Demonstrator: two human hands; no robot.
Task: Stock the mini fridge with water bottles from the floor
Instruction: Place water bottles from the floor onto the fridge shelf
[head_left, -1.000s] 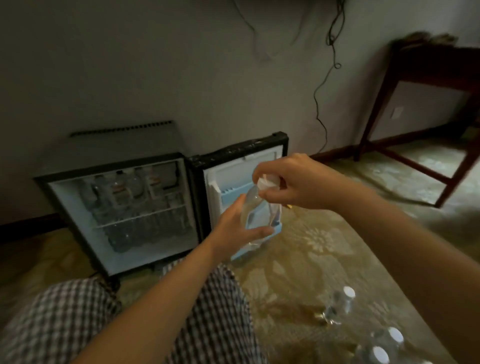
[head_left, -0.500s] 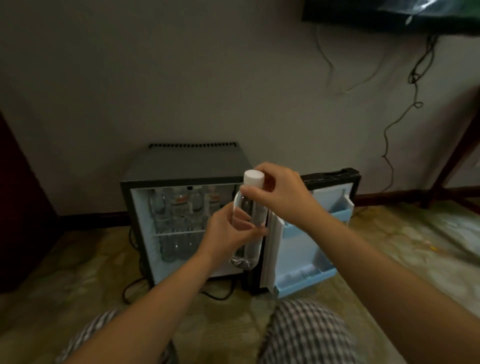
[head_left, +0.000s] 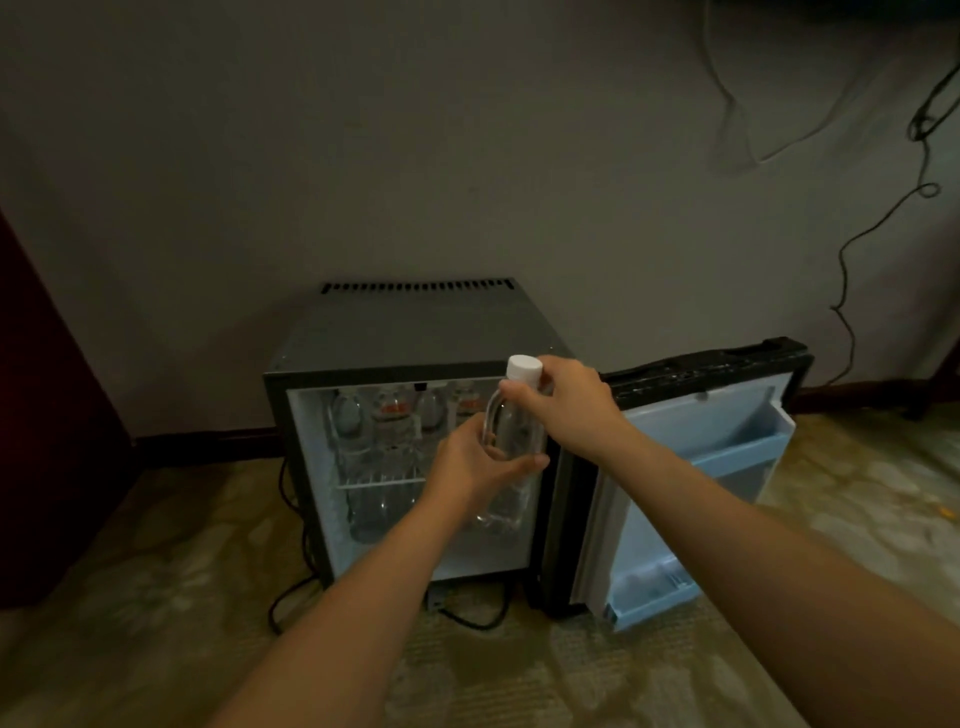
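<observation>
Since a second ago the bottle has crossed leftward: then it sat before the open door, now the water bottle (head_left: 511, 447) stands upright in front of the right part of the fridge opening, held off the floor, not yet on a shelf. Loose bottles on the floor and the checked trousers have dropped out of frame. Clear plastic body, white cap (head_left: 524, 370) on top. Grip: the left hand (head_left: 467, 462) wraps the bottle's middle, fingers (head_left: 532, 461) curled round the body, one tip showing at its right side. From the right, the right hand (head_left: 566, 405) pinches the neck just under the cap. Both forearms stretched forward. Behind the bottle, the mini fridge (head_left: 415, 332): black casing, pale interior, open. Several stored bottles (head_left: 384, 421) stand on the wire shelf (head_left: 379, 483), some with red labels; more clear bottles below it, count unclear in the dim light. The fridge door (head_left: 675, 493) is swung wide to the right, inner side facing the camera, with a pale blue upper bin (head_left: 737, 457) and a lower bin (head_left: 654, 597); lower bin contents not legible. A black power cord (head_left: 291, 597) loops on the patterned carpet (head_left: 156, 597) at the fridge's front foot. Grey wall (head_left: 363, 156) behind; thin cables (head_left: 852, 260) hang down it at right. Dark red panel (head_left: 47, 415) at the far left edge.
</observation>
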